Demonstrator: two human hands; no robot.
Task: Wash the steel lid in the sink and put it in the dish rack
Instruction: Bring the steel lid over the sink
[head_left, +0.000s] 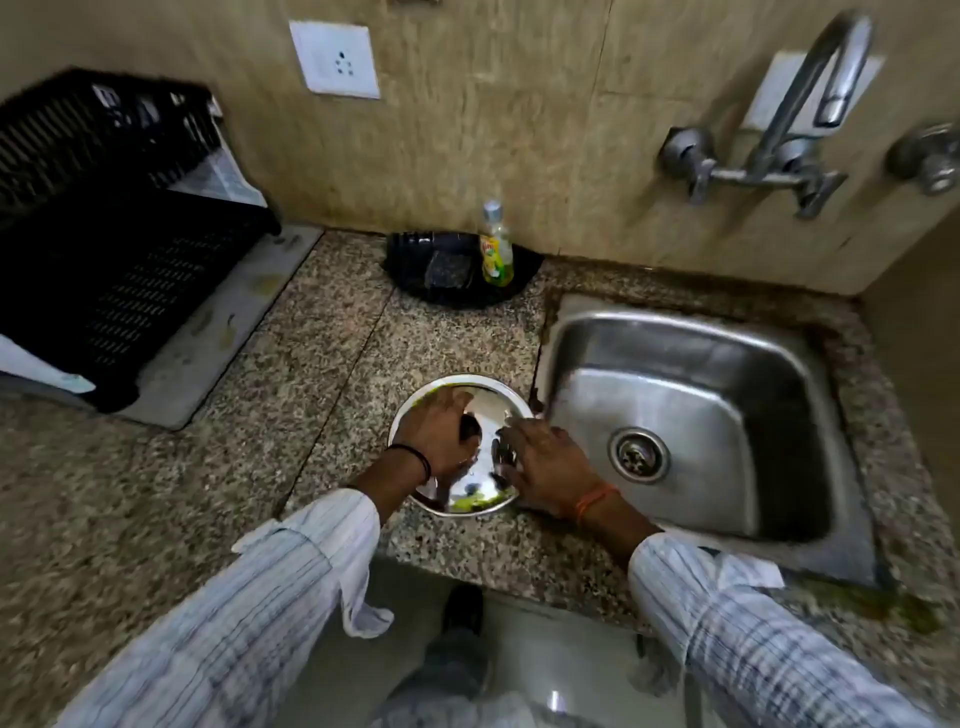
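Observation:
A round shiny steel lid (488, 402) lies on the granite counter just left of the sink (691, 332). It has green smears near its rim. My left hand (434, 434) is closed around the dark knob at the lid's centre. My right hand (545, 462) rests on the lid's right edge with fingers spread over the steel. The black plastic dish rack (104, 270) stands at the far left of the counter. The steel sink basin holds nothing, and its drain (638, 454) is visible.
A wall tap (810, 104) arches over the sink; no water is visible. A bottle of yellow dish soap (496, 249) and a scrub pad (447, 270) sit in a black tray against the wall. A wall socket (335, 60) is above.

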